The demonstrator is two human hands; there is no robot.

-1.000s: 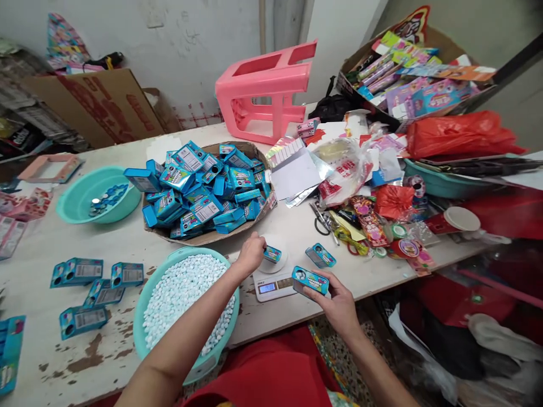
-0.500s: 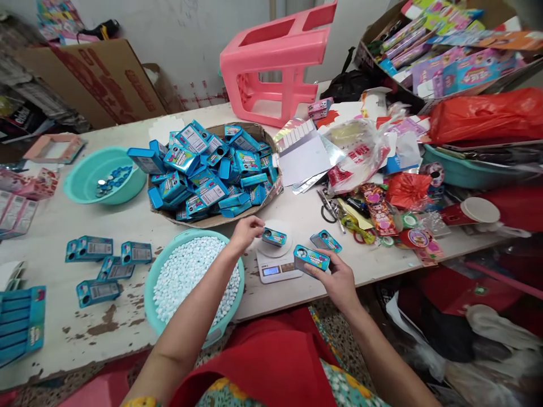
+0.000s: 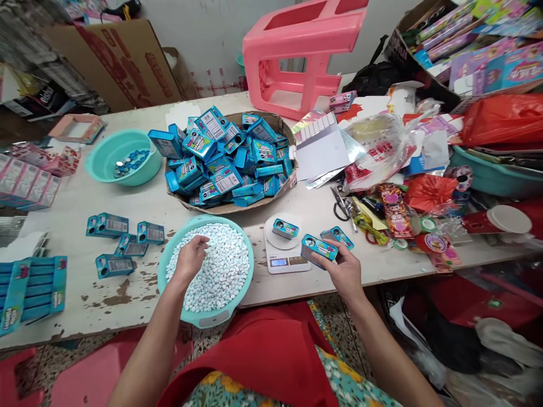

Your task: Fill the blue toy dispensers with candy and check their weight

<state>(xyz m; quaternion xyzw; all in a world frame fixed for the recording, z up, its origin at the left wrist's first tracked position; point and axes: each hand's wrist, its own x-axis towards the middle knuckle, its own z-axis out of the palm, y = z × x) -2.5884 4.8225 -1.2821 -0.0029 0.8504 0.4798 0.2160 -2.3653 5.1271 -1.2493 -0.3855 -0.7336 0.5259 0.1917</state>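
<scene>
My left hand (image 3: 192,259) hovers over a turquoise basin (image 3: 206,320) full of small pale candies (image 3: 224,265). Its fingertips are pinched together, and whatever is between them is too small to see. My right hand (image 3: 345,270) grips a blue candy box (image 3: 319,247), tilted, with a round opening in its end. Left of that hand stands a white digital scale (image 3: 299,263) with a lit display. On the scale's round plate lies one blue box (image 3: 285,228). Another blue box (image 3: 337,236) rests on the table just behind my right hand.
Behind the basin sits a cardboard tray (image 3: 271,203) heaped with blue boxes. Several more blue boxes (image 3: 112,225) stand at left, near a turquoise bowl (image 3: 95,169) holding blue pieces. Scissors (image 3: 340,204) and wrappers clutter the right side. A pink stool (image 3: 254,73) lies at the back.
My left hand has moved left from the box on the scale to above the candies. My right hand still holds its box near the scale. The camera view has shifted slightly.
</scene>
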